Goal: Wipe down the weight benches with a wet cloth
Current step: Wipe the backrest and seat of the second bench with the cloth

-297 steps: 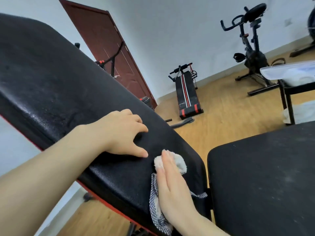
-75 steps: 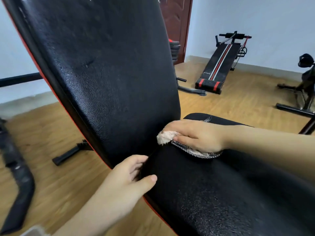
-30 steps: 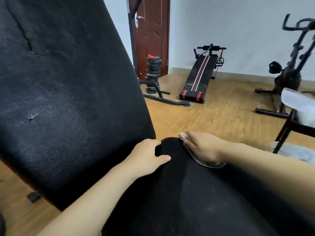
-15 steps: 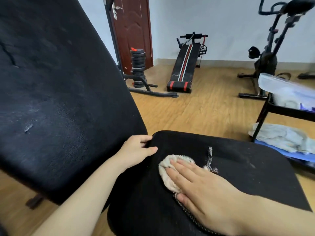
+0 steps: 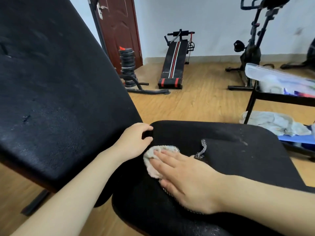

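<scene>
white wall [image 5: 204, 17], brown door [image 5: 121, 28], wooden floor [image 5: 196, 103] with an exercise bike [image 5: 250, 48].

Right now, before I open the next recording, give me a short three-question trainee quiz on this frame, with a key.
1. True or false: the right hand presses the cloth with straight fingers onto the seat pad.
2. Fill in: the stack of weight plates stands in front of the brown ____.
3. Choose one: the left hand grips A) the cloth, B) the seat pad's edge beside the backrest, C) the stack of weight plates.

Key: 1 true; 2 door; 3 B.
</scene>
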